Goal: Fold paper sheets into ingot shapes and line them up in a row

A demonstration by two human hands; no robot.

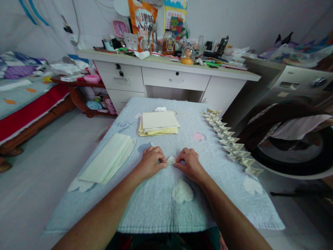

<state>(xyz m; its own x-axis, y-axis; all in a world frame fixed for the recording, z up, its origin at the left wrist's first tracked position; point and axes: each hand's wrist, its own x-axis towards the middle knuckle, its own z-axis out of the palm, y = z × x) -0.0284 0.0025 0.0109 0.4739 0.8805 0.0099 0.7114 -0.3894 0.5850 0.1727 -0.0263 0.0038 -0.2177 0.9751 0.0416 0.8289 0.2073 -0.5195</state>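
A small folded paper boat (171, 160) is held low over the cloth-covered table, between my two hands. My left hand (153, 159) pinches its left end with thumb and fingers. The opposite end is pinched by my right hand (189, 163). Beyond my hands lies a stack of cream and yellow paper sheets (160, 121). Left of my left hand rests a thicker pile of pale folded paper (108, 159). Along the right side of the table runs a row of several finished-looking paper boats (230, 140), set close against each other.
A light blue cloth with heart prints (156, 205) covers the table. Behind it stands a white desk (177, 78) crowded with a jar (169, 42), an orange bag (142, 24) and a pink clock (120, 28). A washing machine (296, 83) is at the right, a bed (28, 104) at the left.
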